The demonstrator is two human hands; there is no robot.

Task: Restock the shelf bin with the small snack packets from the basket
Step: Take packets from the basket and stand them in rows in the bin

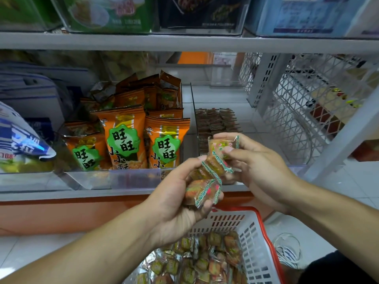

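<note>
My left hand grips a stack of several small snack packets with clear, green-edged wrappers. Just to its right, my right hand pinches one more snack packet between thumb and fingers, close to the stack. Both hands hover in front of the clear shelf bin, which holds rows of small brown packets toward its back. Below my hands stands the white basket with a red rim, filled with many more small packets.
A clear bin of orange snack bags sits left of the target bin. Blue and white bags lie at far left. White wire mesh racks stand to the right. The upper shelf overhangs. A white tiled floor lies below.
</note>
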